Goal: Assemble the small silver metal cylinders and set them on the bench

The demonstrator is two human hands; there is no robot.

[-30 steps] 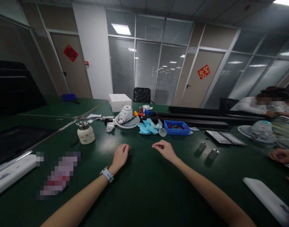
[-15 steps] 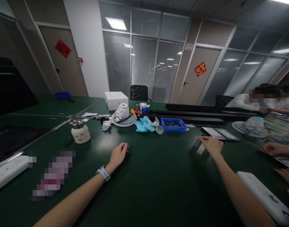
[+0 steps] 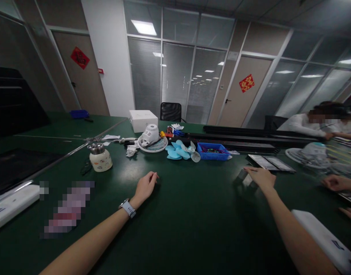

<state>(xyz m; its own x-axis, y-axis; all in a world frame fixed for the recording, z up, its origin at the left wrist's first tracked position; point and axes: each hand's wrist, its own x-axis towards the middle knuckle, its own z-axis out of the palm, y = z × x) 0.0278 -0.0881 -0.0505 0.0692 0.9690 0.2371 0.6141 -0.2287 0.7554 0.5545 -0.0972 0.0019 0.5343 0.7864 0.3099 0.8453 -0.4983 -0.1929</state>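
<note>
My left hand (image 3: 146, 186), with a watch (image 3: 127, 208) on its wrist, rests on the dark green table (image 3: 187, 221). Its fingers are loosely curled, and nothing shows in them. Farther right, my right hand (image 3: 263, 177) has its fingers pressed together, pointing left just above the tabletop. A pale grey patch lies beneath those fingertips; whether it is a small object or a reflection I cannot tell. Light blue fan blades (image 3: 179, 150) and a blue tray (image 3: 213, 152) of small coloured parts lie beyond my hands. Nearest my right hand is a flat, dark-framed panel (image 3: 268, 163).
A white fan head with its grille (image 3: 152, 142) stands before a white box (image 3: 143, 120). At left are a cream flask (image 3: 101, 158) and a white case (image 3: 15, 206); another white case (image 3: 321, 233) lies under my right forearm. A co-worker's hands (image 3: 337, 181) are at far right.
The whole view has shifted slightly, so everything sits a little farther right. Both my hands stay at nearly the same places on the table.
</note>
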